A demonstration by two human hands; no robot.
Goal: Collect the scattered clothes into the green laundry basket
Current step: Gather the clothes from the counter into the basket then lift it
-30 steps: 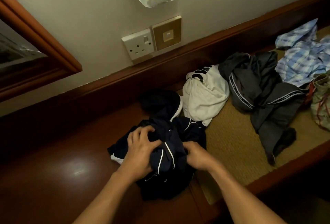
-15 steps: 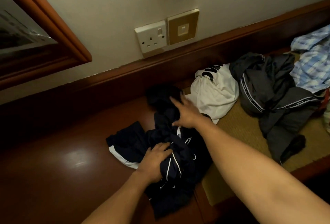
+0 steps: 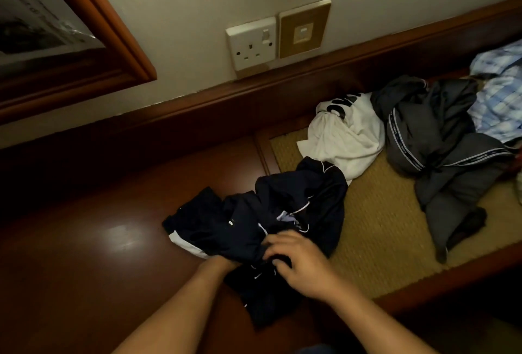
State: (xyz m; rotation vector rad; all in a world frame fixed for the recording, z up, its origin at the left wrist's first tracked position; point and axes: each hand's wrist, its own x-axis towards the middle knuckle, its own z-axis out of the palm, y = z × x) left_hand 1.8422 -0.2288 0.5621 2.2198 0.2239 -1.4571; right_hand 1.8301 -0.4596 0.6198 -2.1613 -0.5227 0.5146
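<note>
A bunched navy garment (image 3: pixel 282 212) with thin white piping lies on the dark wooden ledge (image 3: pixel 84 240). My right hand (image 3: pixel 302 264) grips its near folds from above. Most of my left hand (image 3: pixel 219 262) is tucked under the navy cloth, with only the wrist showing. Further right, on a woven mat (image 3: pixel 378 229), lie a white shirt (image 3: pixel 344 139) with black lettering, grey trousers (image 3: pixel 440 150) and a blue checked shirt (image 3: pixel 500 93). No green basket is in view.
A wooden skirting rail (image 3: pixel 254 99) runs along the wall behind the clothes. Above it are a white socket (image 3: pixel 251 43) and a brass switch plate (image 3: pixel 305 28). A framed mirror (image 3: pixel 56 28) hangs at upper left. The ledge's raised front edge (image 3: pixel 452 277) borders the mat.
My right hand drew back from the far end of the navy garment to its near side. The far dark part is now gathered into the bundle. My left hand slid under the cloth.
</note>
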